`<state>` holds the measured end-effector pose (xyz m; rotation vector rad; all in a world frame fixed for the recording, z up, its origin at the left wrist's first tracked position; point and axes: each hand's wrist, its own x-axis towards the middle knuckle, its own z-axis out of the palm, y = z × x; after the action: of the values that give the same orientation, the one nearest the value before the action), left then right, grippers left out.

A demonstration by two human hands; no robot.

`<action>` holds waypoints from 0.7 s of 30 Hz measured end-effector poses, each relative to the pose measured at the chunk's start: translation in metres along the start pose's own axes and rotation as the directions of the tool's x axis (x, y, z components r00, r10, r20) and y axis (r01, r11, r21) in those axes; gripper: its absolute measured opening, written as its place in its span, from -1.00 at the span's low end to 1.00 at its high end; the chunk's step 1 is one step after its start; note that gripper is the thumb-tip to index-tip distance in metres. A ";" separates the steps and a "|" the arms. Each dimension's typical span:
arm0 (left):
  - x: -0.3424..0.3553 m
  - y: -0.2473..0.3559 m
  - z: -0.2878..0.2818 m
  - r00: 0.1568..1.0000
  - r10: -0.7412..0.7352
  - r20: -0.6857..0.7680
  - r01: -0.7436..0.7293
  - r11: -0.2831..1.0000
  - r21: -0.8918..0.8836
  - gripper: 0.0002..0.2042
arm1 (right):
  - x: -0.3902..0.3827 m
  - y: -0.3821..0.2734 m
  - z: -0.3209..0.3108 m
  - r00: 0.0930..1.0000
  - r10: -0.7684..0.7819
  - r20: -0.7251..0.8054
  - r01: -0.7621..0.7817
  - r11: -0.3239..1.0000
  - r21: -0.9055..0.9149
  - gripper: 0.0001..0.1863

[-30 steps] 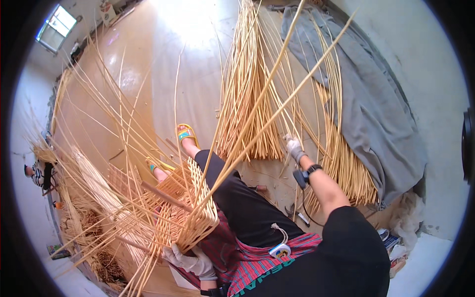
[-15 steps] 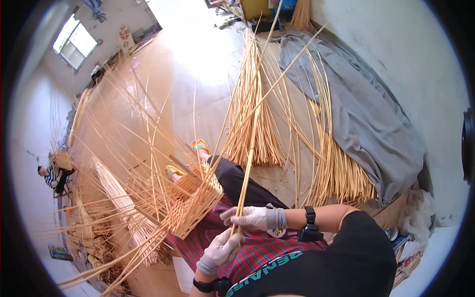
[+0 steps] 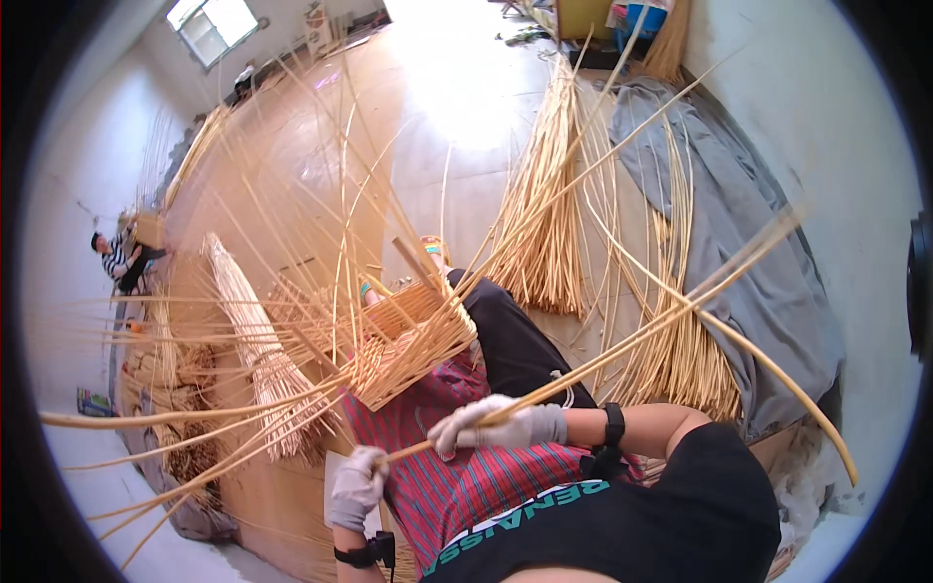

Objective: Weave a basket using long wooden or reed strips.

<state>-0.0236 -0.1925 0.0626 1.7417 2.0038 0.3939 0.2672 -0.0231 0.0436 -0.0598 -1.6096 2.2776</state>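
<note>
Both my hands wear pale gloves. My left hand is closed on the near end of long, pale yellow wicker rods. A little to its right, my right hand grips the same rods farther along. They slant up to the right, where their far ends blur. A partly woven wicker basket rests tilted on my lap, just beyond my hands, against a red striped apron. Many unwoven rods stick out from the basket's walls, upward and to the left.
Bundles of rods lie on the floor ahead, at the right and at the left. A grey cloth partly covers the right bundle. Far left, a person in a striped top sits by the wall.
The held rods have swung from nearly upright to a slant toward the right. My left hand has moved left, away from my right hand. The view has shifted, with the basket now farther right.
</note>
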 end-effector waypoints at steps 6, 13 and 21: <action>0.014 0.017 0.004 0.990 0.114 -0.088 -0.117 0.993 -0.027 -0.85 | 0.015 0.016 -0.016 0.972 0.187 -0.143 -0.164 0.974 0.159 -0.58; 0.014 0.016 0.026 0.990 -0.008 -0.142 -0.010 0.992 -0.127 -0.85 | -0.080 -0.004 -0.093 0.486 0.428 -0.762 -0.498 0.852 0.161 -0.62; 0.030 0.020 0.046 0.994 -0.033 -0.102 0.020 0.991 -0.129 -0.86 | -0.206 0.063 -0.124 -0.121 0.129 -0.984 -0.290 0.943 0.160 -0.49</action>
<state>0.0141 -0.1633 0.0284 1.6451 2.0237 0.6019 0.4733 0.0075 -0.0919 -1.7735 -0.7282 1.2944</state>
